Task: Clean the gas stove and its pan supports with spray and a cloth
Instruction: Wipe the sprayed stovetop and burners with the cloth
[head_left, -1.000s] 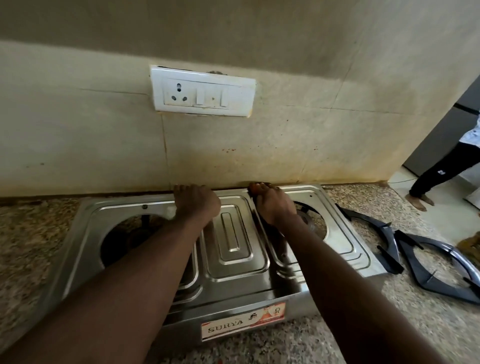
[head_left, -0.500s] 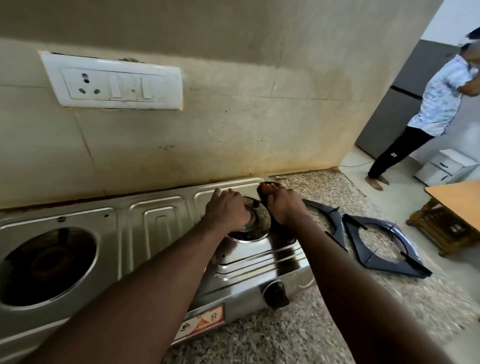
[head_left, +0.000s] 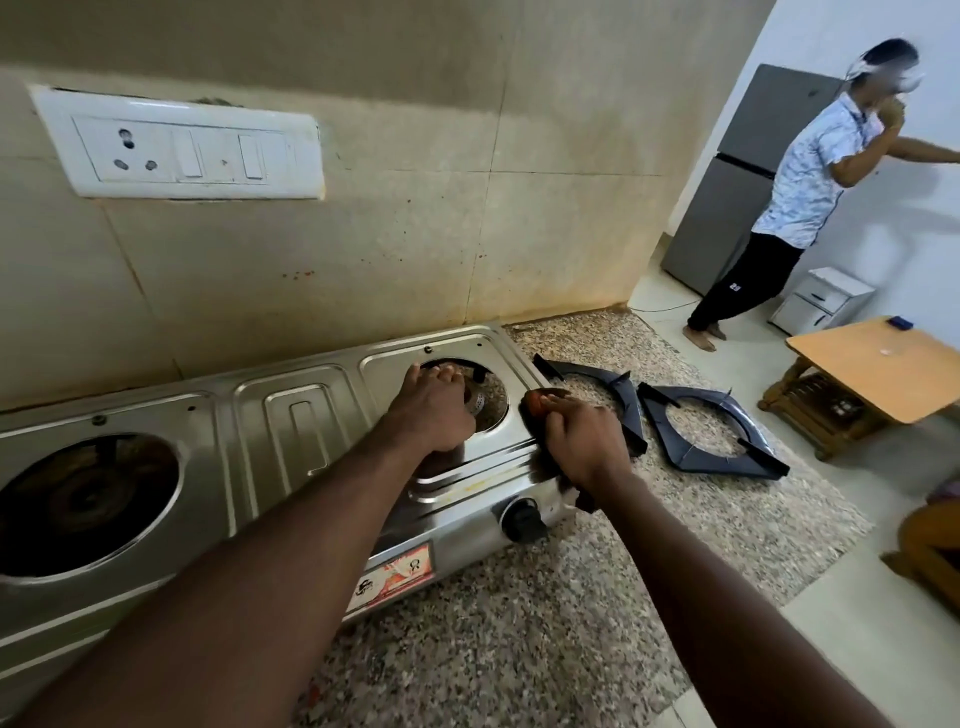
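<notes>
A steel two-burner gas stove (head_left: 291, 415) stands on the speckled granite counter (head_left: 519, 623) against the wall. My left hand (head_left: 431, 410) rests at the right burner opening (head_left: 488, 400), with its fingers curled over the rim. Over the stove's right edge lies my right hand (head_left: 582, 441), fingers wrapped down its side. Two dark pan supports (head_left: 618, 395) (head_left: 753, 457) lie flat on the counter right of the stove. No spray or cloth is in view.
A black knob (head_left: 524, 519) sticks out of the stove's front. A white socket board (head_left: 176, 145) is on the wall. Beyond the counter's right end a person (head_left: 810, 182) stands by a grey fridge (head_left: 737, 182), near a wooden table (head_left: 883, 374).
Both hands moved from the stove's back edge to its right end. The left hand went to the right burner opening, the right hand to the right edge. The view swung right.
</notes>
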